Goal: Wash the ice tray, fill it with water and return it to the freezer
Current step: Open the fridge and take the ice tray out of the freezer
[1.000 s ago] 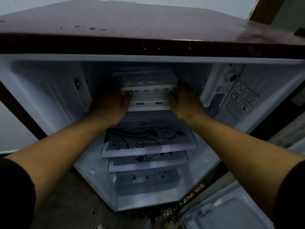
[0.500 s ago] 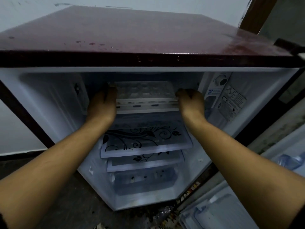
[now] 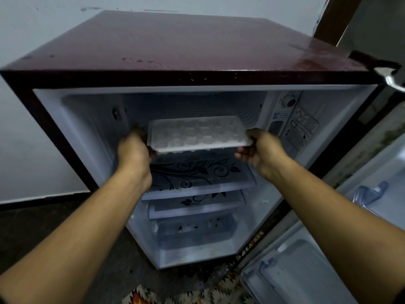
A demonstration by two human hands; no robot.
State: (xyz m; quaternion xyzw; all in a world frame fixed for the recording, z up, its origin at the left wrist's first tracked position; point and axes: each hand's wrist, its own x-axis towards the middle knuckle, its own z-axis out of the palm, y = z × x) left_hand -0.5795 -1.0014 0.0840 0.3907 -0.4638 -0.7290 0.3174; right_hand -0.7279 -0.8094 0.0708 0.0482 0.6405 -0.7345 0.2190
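Observation:
A white ice tray [image 3: 198, 134] with several round cells is held level inside the open dark red fridge [image 3: 190, 42], just in front of the freezer compartment [image 3: 192, 106] at the top. My left hand [image 3: 133, 150] grips the tray's left end. My right hand [image 3: 263, 150] grips its right end, fingers curled under the rim. The tray hangs above the glass shelf [image 3: 197, 174] with a black floral print.
A second patterned shelf [image 3: 197, 204] and a clear drawer [image 3: 195, 231] lie lower in the fridge. The thermostat dial [image 3: 290, 102] sits on the right inner wall. The open door [image 3: 328, 249] with its racks stands to the right. A patterned mat [image 3: 186, 290] lies on the floor.
The ice tray has come out of the freezer compartment toward me, held by both hands at its ends. My view has pulled back and up from the fridge.

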